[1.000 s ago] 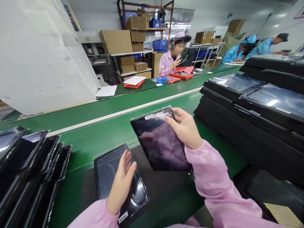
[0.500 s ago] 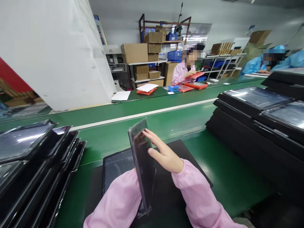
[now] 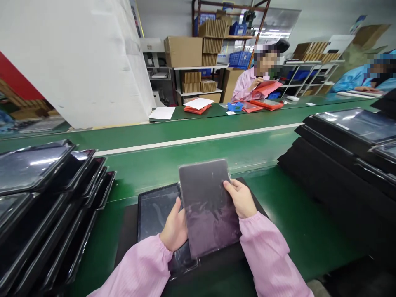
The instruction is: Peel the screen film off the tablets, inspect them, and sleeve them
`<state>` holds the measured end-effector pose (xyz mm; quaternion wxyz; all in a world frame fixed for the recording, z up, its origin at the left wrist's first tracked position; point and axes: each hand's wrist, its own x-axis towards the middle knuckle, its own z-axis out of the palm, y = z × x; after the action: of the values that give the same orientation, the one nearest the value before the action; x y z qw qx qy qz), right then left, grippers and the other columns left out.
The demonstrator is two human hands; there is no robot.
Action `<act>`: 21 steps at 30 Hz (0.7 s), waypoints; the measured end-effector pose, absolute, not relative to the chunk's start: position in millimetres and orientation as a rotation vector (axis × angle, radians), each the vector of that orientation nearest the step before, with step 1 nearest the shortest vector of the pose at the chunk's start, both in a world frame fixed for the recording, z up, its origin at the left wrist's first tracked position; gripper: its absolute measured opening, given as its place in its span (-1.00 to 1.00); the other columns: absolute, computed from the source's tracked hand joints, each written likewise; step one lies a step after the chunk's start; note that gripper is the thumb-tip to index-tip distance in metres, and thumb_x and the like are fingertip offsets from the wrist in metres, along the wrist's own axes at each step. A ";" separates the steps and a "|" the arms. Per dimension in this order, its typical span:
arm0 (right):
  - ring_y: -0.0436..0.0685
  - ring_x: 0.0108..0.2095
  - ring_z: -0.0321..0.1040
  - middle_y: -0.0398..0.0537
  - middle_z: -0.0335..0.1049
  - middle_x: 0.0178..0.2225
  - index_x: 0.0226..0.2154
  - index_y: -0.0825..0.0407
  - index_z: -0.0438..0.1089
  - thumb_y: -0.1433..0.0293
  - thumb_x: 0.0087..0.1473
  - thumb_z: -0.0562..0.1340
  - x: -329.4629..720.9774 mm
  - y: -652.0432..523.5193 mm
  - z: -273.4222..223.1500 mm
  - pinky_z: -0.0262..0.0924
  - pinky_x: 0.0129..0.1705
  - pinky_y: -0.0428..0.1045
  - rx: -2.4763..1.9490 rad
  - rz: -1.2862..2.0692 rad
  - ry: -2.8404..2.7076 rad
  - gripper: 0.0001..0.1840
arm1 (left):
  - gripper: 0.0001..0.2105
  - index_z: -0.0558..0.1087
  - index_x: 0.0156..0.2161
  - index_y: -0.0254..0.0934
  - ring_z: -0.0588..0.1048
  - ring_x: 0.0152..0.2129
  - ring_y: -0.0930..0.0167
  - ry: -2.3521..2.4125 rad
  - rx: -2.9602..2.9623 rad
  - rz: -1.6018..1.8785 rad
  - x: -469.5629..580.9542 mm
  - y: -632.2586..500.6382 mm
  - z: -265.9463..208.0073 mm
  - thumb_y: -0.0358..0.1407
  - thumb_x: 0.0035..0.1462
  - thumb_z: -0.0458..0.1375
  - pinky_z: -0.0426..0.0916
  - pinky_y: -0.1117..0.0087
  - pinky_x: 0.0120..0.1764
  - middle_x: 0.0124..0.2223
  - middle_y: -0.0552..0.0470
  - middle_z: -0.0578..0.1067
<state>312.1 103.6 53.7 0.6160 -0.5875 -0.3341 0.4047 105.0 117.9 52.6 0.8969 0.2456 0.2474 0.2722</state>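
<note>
A thin dark tablet in a clear plastic sleeve (image 3: 208, 210) is raised and tilted, its plain back facing me. My right hand (image 3: 243, 200) grips its right edge, thumb on the near face and fingers behind. By the left edge is my left hand (image 3: 175, 228), with the thumb up and away from the tablet; its other fingers are partly hidden behind the sleeve. Beneath them, a second tablet (image 3: 157, 212) lies screen up on a black mat (image 3: 126, 225), partly covered by my left hand and the raised tablet.
Stacked sleeved tablets (image 3: 34, 169) stand at left. On the right, more tablets (image 3: 355, 123) rest on black layered padding (image 3: 324, 177). Across the green bench (image 3: 148, 154), a person in pink (image 3: 244, 84) handles red sleeves near a blue box (image 3: 235, 107). Another person in blue sits farther right.
The raised tablet has turned from nearly edge-on to show its broad back. My right hand went from touching its face to gripping its right edge; my left hand came into view at the left.
</note>
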 end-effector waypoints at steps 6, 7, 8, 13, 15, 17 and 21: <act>0.25 -0.14 0.54 0.07 0.59 -0.18 -0.18 0.05 0.49 -0.01 -0.10 0.39 316.4 91.5 64.7 0.43 -0.04 0.12 -1.342 0.885 -0.750 -0.45 | -0.37 0.43 0.05 -0.22 0.48 0.02 0.11 0.609 0.746 0.622 89.3 113.5 46.1 -0.40 -0.22 0.44 0.36 0.16 0.03 0.07 -0.13 0.52; 0.24 -0.14 0.54 0.07 0.58 -0.17 -0.16 0.05 0.50 0.02 -0.08 0.39 314.2 84.8 67.9 0.43 -0.02 0.13 -1.364 0.875 -0.777 -0.47 | -0.38 0.43 0.05 -0.22 0.49 0.00 0.12 0.609 0.740 0.639 88.5 113.6 45.6 -0.38 -0.20 0.43 0.38 0.19 0.00 0.05 -0.13 0.53; 0.24 -0.15 0.54 0.06 0.59 -0.19 -0.17 0.05 0.52 0.06 -0.07 0.40 311.4 77.0 70.4 0.43 -0.02 0.13 -1.401 0.840 -0.794 -0.51 | -0.39 0.43 0.05 -0.22 0.50 -0.01 0.14 0.606 0.733 0.659 87.8 113.7 45.1 -0.37 -0.19 0.43 0.39 0.22 -0.03 0.04 -0.12 0.54; 0.23 -0.33 0.54 0.04 0.57 -0.36 -0.41 0.02 0.53 0.15 -0.08 0.42 296.9 44.0 65.1 0.49 -0.25 0.11 -1.558 0.399 -0.739 -0.72 | -0.43 0.43 0.03 -0.21 0.50 -0.01 0.21 0.588 0.676 0.749 83.1 113.7 44.4 -0.39 -0.17 0.41 0.41 0.32 -0.06 0.02 -0.09 0.55; 0.24 -0.34 0.52 0.04 0.55 -0.33 -0.44 0.00 0.50 0.17 -0.03 0.40 292.7 40.3 59.5 0.48 -0.27 0.13 -1.563 0.297 -0.783 -0.76 | -0.41 0.44 0.02 -0.20 0.54 -0.09 0.23 0.598 0.629 0.718 82.3 113.6 46.4 -0.44 -0.22 0.40 0.43 0.33 -0.14 -0.02 -0.07 0.57; 0.28 -0.25 0.51 0.05 0.52 -0.27 -0.43 -0.02 0.48 0.22 0.03 0.36 287.2 40.6 58.0 0.45 -0.16 0.20 -1.614 0.161 -0.888 -0.82 | -0.40 0.45 -0.01 -0.20 0.56 -0.18 0.27 0.614 0.578 0.691 83.1 113.1 49.1 -0.48 -0.27 0.39 0.44 0.34 -0.19 -0.08 -0.04 0.58; 0.31 0.06 0.40 0.05 0.51 -0.09 -0.36 -0.06 0.45 0.39 0.13 0.30 258.6 42.1 69.8 0.24 0.17 0.28 -1.640 -0.069 -1.164 -0.97 | -0.44 0.48 -0.08 -0.22 0.55 -0.21 0.30 0.630 0.524 0.684 87.4 110.9 51.7 -0.52 -0.31 0.34 0.42 0.36 -0.18 -0.13 -0.01 0.58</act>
<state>258.6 42.1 69.8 0.5352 -0.6886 -0.4885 -0.0288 87.4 110.9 51.7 0.8609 0.2495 0.3003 0.3261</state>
